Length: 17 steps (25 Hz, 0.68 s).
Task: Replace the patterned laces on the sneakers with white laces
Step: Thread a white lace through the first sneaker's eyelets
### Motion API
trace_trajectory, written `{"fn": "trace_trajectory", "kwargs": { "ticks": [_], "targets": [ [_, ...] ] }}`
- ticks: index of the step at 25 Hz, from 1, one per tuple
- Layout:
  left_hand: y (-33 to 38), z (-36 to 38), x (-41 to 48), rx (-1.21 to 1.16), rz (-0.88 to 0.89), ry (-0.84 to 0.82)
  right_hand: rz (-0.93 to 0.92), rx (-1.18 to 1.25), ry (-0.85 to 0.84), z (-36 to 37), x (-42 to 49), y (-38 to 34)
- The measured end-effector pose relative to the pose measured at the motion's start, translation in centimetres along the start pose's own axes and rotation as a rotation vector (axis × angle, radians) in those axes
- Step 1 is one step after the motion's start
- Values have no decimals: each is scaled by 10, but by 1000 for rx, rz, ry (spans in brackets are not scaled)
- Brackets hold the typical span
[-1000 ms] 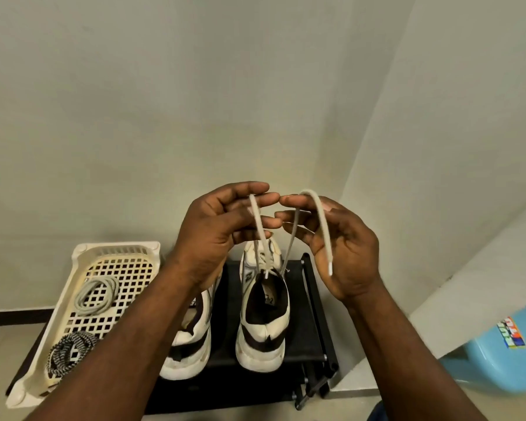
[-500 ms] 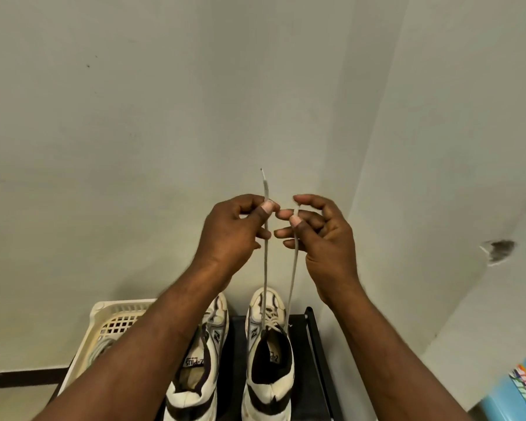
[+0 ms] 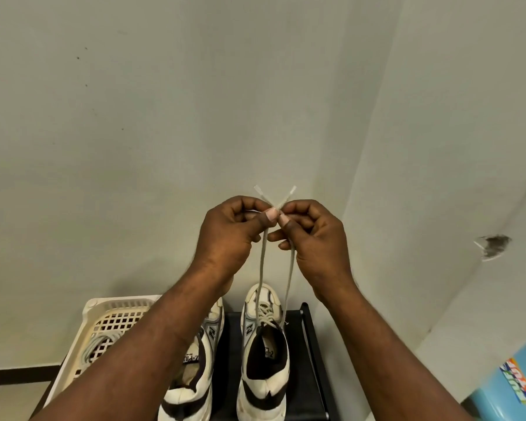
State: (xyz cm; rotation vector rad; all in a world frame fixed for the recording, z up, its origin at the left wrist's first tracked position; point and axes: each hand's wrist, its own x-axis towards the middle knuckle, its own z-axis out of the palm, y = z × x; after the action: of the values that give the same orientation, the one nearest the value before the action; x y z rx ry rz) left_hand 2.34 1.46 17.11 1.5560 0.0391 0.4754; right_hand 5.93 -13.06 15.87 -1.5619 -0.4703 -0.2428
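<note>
Now at full stretch: your left hand (image 3: 234,235) and right hand (image 3: 315,238) meet high against the pale wall, well above the black rack (image 3: 305,347). Each pinches one end of the white lace (image 3: 263,268) between thumb and forefinger, the pinching fingers (image 3: 268,215) almost touching across the gap and the two tips crossing in an X just above them. Both strands run down to the top eyelets of the right sneaker (image 3: 264,369), which stands on the rack with its toe to the far wall and its heel near you. The step looks like levelling the ends after the last eyelet. Bring the two tips side by side rather than crossed, so you can judge them fairly. If one stands taller, feed the slack back through the crossings a row at a time instead of tugging at the top. Pull straight up and evenly, since a sideways pull would likely tip the shoe off the rack, and see that the lace lies flat and untwisted over the tongue before you lower your hands to tie. The left sneaker (image 3: 195,384) sits just beside it, its eyelets hidden by your forearm. A second white lace (image 3: 99,344) lies coiled in the cream basket (image 3: 119,302) on the left, apparently meant for that shoe.
</note>
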Motion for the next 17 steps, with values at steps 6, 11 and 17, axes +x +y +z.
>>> {"fn": "trace_trajectory", "kwargs": {
  "ticks": [6,11,17],
  "targets": [
    [-41,-5,-15,-8,-133,14,20,-127,-23,-1,-24,36],
    [-90,-11,-33,147,-201,21,-33,-327,-114,-2,-51,86],
    [-136,-13,-54,237,-249,-47,215,-290,-182,-2,-69,126]
  ]
}}
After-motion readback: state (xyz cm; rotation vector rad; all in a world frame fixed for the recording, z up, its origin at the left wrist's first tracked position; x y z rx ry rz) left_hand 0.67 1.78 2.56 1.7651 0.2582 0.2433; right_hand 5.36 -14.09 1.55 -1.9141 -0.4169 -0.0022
